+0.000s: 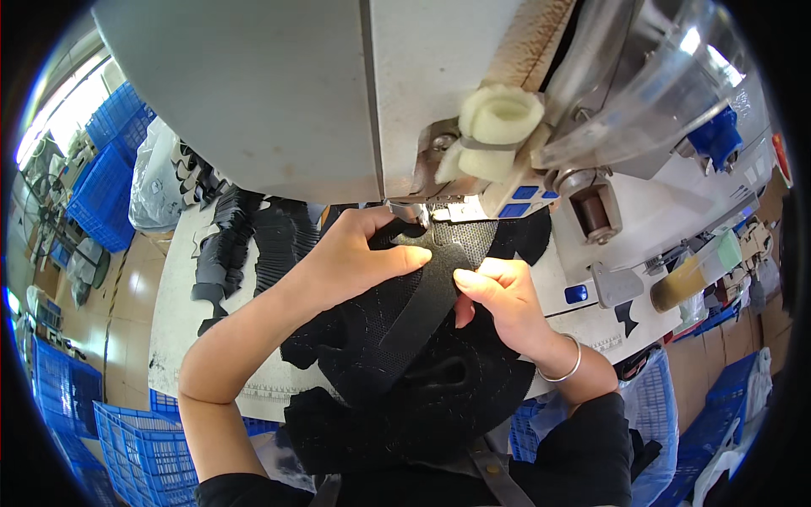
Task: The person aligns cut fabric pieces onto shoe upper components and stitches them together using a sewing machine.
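Black mesh fabric (363, 359) lies bunched under the sewing machine's lit presser foot (410, 213), with a smooth black strip (427, 300) on top of it. My left hand (355, 253) grips the work just left of the foot. Its thumb presses the strip's upper end, while its index finger reaches close to the foot; the other fingers are hidden. On the right side, my right hand (504, 300) pinches the edge of the black fabric beside the strip between thumb and fingers. More of the fabric hangs over the table edge toward my lap.
The sewing machine's grey head (253, 101) fills the top. Stacked black cut pieces (228, 245) lie on the white table (173, 313) at left. A thread bobbin (591, 211) sits on the machine at right. Blue crates (139, 448) stand on the floor around.
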Demonstrator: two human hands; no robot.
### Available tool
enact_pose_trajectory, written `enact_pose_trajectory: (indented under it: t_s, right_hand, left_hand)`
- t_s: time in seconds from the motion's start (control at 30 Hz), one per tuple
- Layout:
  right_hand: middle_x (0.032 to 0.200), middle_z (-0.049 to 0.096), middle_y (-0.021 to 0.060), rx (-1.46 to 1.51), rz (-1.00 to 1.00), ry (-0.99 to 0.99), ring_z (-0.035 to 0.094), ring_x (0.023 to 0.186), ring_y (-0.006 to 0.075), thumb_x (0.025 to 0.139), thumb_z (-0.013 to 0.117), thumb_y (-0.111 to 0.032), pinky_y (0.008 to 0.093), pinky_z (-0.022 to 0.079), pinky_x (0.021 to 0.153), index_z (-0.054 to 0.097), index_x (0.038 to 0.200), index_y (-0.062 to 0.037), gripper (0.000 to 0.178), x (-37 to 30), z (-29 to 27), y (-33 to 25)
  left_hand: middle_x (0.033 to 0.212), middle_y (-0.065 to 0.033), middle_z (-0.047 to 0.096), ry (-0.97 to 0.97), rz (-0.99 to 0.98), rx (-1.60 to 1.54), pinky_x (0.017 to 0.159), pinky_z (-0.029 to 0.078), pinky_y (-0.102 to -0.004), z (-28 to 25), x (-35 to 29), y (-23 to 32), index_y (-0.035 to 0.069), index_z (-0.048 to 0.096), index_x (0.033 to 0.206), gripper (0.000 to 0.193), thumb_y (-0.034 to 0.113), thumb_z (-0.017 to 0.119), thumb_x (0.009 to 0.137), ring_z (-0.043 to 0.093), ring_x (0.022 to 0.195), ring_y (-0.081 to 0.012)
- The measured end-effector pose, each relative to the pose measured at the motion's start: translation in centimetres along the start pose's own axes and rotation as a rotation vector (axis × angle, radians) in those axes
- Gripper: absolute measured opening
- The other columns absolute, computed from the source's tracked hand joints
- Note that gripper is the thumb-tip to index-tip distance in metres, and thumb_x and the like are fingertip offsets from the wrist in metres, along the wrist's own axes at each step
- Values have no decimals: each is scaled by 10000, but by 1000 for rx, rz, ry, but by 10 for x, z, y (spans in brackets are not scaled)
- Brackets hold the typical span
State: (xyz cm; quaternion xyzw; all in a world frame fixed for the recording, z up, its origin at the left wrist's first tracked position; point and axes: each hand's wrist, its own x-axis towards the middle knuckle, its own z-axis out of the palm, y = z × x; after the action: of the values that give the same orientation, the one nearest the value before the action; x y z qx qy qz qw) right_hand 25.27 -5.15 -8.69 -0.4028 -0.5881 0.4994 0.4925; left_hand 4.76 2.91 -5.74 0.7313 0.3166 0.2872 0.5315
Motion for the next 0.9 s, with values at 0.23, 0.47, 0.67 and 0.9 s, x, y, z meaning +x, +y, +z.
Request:
enact_pose_trajectory:
  t_s: [0.23, 0.47, 0.67, 0.9]
  right_hand:
    - [610, 634, 68, 24, 2, -24, 595, 551, 105, 957, 581, -220, 239, 459, 542, 613, 696, 9, 348, 5, -12, 1]
    - [590, 628, 66, 39, 53, -55, 578, 497, 97, 974, 564, -224, 218, 459, 477, 639, 738, 40, 361, 14, -9, -10]
    - [556, 619, 99, -8, 32, -38, 562, 462, 126, 977, 551, -210, 245, 446, 454, 603, 647, 5, 398, 15, 4, -14]
    - [584, 627, 60, 76, -3, -43, 578, 485, 92, 981, 541, -196, 210, 459, 469, 677, 789, 44, 336, 13, 6, -6]
  left_hand:
    - [917, -22, 665, 172, 150, 160, 790, 472, -237, 12, -2, 2, 7, 662, 983, 232, 173, 715, 830, 583, 847, -70]
    - [965, -37, 665, 25, -79, 154, 892, 424, -275, -7, 6, 28, 34, 688, 985, 306, 295, 720, 829, 563, 923, -116]
    - [967, -57, 671, 33, -27, 465, 902, 432, -320, -18, 0, 35, 43, 685, 1001, 358, 351, 736, 824, 590, 960, -176]
    - [1036, -136, 649, 395, 727, 1184, 794, 477, -380, 29, -46, 18, 9, 654, 1073, 348, 157, 726, 767, 605, 895, -303]
